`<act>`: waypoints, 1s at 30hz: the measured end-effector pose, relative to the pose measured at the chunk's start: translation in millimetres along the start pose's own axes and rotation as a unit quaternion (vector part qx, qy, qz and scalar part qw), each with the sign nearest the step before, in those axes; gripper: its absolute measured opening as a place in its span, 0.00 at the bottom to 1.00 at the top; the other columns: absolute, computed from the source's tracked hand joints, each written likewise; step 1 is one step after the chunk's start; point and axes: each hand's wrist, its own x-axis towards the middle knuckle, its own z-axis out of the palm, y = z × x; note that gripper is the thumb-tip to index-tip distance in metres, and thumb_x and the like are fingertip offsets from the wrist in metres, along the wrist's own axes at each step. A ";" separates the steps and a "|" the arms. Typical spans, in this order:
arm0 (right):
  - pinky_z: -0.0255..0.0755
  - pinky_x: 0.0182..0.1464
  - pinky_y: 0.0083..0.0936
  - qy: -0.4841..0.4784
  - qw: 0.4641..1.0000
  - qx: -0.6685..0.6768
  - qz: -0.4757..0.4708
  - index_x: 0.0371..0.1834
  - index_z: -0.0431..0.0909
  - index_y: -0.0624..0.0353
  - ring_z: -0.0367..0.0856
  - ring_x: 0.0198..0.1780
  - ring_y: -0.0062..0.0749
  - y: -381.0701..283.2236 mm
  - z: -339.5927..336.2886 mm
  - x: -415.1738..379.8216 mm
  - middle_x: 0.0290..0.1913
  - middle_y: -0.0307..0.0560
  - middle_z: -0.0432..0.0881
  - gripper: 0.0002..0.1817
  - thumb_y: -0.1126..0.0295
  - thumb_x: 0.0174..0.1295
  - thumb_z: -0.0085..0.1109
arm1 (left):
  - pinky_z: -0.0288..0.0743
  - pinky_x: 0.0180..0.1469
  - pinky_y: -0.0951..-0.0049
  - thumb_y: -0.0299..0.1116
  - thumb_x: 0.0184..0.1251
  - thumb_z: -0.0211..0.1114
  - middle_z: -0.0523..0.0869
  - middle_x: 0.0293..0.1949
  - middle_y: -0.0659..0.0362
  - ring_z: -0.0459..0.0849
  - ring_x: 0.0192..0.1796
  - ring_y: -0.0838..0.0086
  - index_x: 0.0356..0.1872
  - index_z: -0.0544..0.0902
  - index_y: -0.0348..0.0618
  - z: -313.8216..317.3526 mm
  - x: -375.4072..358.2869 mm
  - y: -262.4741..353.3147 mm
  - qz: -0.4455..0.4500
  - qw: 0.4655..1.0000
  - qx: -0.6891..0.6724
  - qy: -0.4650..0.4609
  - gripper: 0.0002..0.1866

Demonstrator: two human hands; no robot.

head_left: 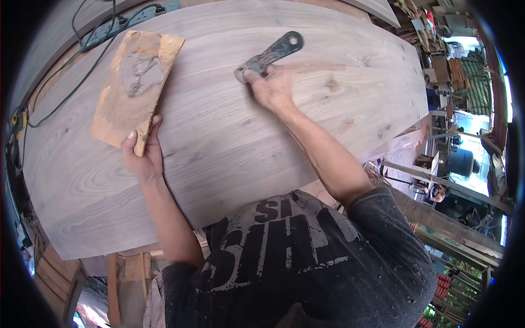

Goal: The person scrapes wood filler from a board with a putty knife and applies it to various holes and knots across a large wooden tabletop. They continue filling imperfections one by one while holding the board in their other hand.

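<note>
- Left hand (142,160): your fingers and thumb clamp the near end of the wooden board (109,117), held over the panel's (219,180) left half. Contact with the panel cannot be confirmed.
- Right hand (274,90): you grip the scraper (281,50) close to its blade, midway along the panel, toward its far edge.
- Caution: the paste (142,74) sits well away from your left grip; excess tilt could let it slide off.
- Caution: a steep blade angle or trapped grit could scratch the panel.
- Caution: the cord (71,97) crosses the panel's far left corner; swinging the board there could snag it.
</note>
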 end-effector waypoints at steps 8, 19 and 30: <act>0.77 0.40 0.29 -0.090 0.995 0.025 -0.022 0.38 0.88 0.59 0.84 0.33 0.32 -3.1 -19.4 9.0 0.32 0.48 0.87 0.12 0.63 0.58 0.67 | 0.77 0.60 0.49 0.30 0.63 0.53 0.79 0.55 0.41 0.84 0.52 0.50 0.67 0.60 0.27 4.4 -6.0 -4.3 0.018 1.000 -0.012 -0.003 0.31; 0.84 0.37 0.24 -0.213 0.901 -0.153 -0.345 0.37 0.87 0.59 0.88 0.35 0.34 10.3 -32.5 14.8 0.36 0.44 0.88 0.08 0.82 0.56 0.63 | 0.77 0.60 0.49 0.30 0.64 0.52 0.80 0.55 0.41 0.83 0.53 0.51 0.67 0.61 0.27 0.6 -3.2 -0.9 -0.006 1.000 -0.010 -0.004 0.30; 0.81 0.41 0.31 -0.205 0.891 -0.172 -0.366 0.42 0.87 0.53 0.86 0.40 0.41 11.3 -4.3 9.9 0.41 0.44 0.87 0.18 0.74 0.43 0.66 | 0.77 0.60 0.49 0.30 0.63 0.53 0.79 0.56 0.40 0.84 0.50 0.48 0.66 0.60 0.26 -0.7 -5.5 1.8 0.001 1.000 -0.016 0.014 0.31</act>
